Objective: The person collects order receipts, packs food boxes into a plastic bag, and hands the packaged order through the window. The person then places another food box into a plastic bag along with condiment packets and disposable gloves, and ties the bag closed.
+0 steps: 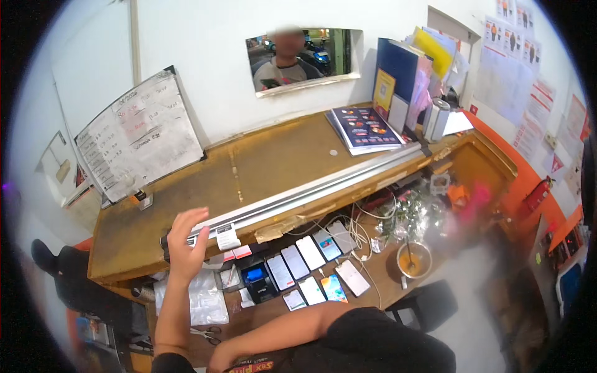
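At eight o'clock, left hand [186, 247], digits apart, beside white paper slip [228, 237], no grasp visible. At seven, right hand [222, 359], can't tell grip. At six, phones [295, 261] already laid in rows.

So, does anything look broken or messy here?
Yes. On the long brown wooden counter's front edge, right of the raised left hand, a ragged tan patch breaks the straight line, so it looks torn or peeling. Below, thin white cables look tangled, beside neatly grouped rectangular phones.
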